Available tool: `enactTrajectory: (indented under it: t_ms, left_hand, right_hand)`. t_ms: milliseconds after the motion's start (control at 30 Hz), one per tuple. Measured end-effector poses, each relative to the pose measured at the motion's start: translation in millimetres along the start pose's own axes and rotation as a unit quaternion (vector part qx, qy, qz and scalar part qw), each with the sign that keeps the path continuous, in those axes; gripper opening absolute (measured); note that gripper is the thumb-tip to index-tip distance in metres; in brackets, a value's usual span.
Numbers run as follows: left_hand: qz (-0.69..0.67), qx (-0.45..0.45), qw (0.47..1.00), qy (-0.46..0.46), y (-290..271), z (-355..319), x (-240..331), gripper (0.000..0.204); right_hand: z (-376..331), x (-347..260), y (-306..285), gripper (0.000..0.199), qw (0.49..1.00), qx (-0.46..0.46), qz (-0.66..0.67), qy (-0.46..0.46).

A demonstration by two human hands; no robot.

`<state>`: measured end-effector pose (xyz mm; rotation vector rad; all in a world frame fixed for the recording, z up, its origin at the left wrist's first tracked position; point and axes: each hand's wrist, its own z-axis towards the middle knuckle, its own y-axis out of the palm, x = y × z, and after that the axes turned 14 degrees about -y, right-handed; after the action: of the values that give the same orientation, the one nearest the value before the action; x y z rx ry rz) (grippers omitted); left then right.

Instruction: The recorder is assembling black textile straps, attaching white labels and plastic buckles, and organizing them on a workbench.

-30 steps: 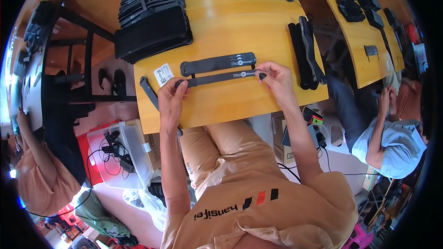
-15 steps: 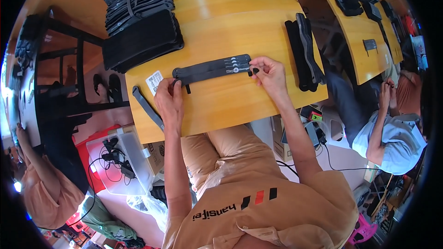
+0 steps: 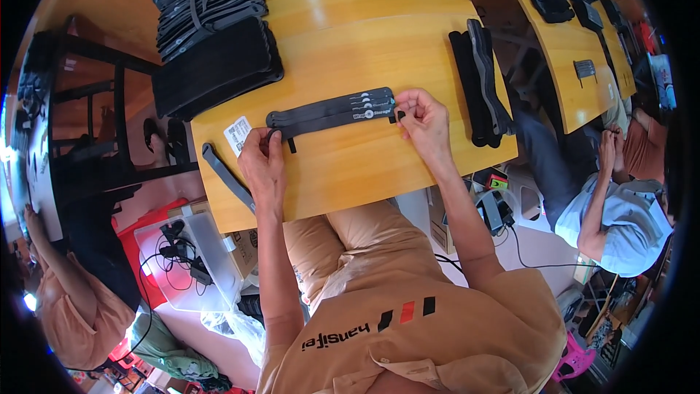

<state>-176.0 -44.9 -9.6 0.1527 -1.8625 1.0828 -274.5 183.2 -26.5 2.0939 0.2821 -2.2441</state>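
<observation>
On the yellow wooden table [image 3: 350,44], a big pile of black straps [image 3: 211,36] is stacked far back at the left. Near the front edge, 1 long black strap [image 3: 332,111] is stretched flat. Its ends are pinched by the left hand [image 3: 262,157] and the right hand [image 3: 423,120]. A small white tag [image 3: 237,135] is seen just beside the left hand.

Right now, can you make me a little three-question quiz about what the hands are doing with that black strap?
1. True or false: both hands pinch the long black strap.
2. Which hand is beside the small white tag: A) left hand, B) right hand?
3. What colour is the table?

Key: 1 true; 2 A; 3 yellow-orange wood.
</observation>
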Motion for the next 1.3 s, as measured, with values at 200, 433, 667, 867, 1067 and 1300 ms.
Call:
enactTrajectory:
  t_ms: [200, 433, 667, 867, 1067, 1300]
  left_hand:
    - [-0.002, -0.002, 1.000, 0.005, 0.1, 0.1, 1.6, 0.014]
    - [-0.001, -0.007, 1.000, -0.005, -0.2, 0.6, 4.2, 0.014]
    - [0.002, -0.003, 1.000, -0.008, 1.3, 2.4, 3.1, 0.014]
    - [0.014, 0.004, 1.000, -0.006, 2.1, 2.3, 4.3, 0.013]
    - [0.015, 0.009, 1.000, 0.000, 2.6, 2.8, 2.9, 0.013]
    - [0.023, 0.011, 1.000, 0.005, 2.4, 3.3, 3.0, 0.013]
  right_hand:
    - [2.4, -3.6, 2.9, 0.019, 1.000, 0.021, 0.017, -0.002]
    - [4.4, 0.4, 3.7, 0.020, 1.000, 0.024, 0.007, -0.011]
    - [4.7, -0.1, 4.9, 0.019, 0.999, 0.033, -0.009, -0.013]
    - [5.2, -0.9, 5.6, 0.018, 0.999, 0.033, -0.022, -0.013]
    - [5.6, -1.1, 6.3, 0.018, 0.999, 0.038, -0.026, -0.006]
    - [5.6, -1.9, 6.8, 0.017, 0.998, 0.036, -0.046, -0.014]
